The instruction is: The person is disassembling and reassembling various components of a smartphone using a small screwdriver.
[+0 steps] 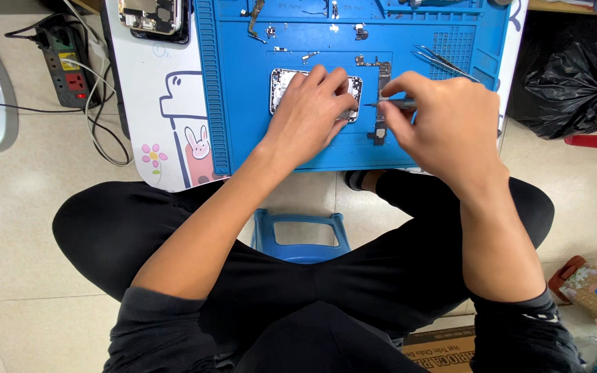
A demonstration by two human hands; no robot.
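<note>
The left hand (312, 110) is pressing down flat on an opened phone frame (281, 86) lying on the blue work mat (243, 103), hiding most of it. The right hand (443, 124) is pinching a slim screwdriver (392, 103), its grip closed around the handle, tip apparently touching the frame's right edge. A narrow circuit board (383, 72) is lying just beside. Two tweezers (440, 61) are resting upper right; one power strip (63, 62) is sitting on the floor.

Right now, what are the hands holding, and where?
The right hand pinches a thin screwdriver by its handle. The left hand lies flat on the opened phone shell, pressing it to the blue mat.
</note>
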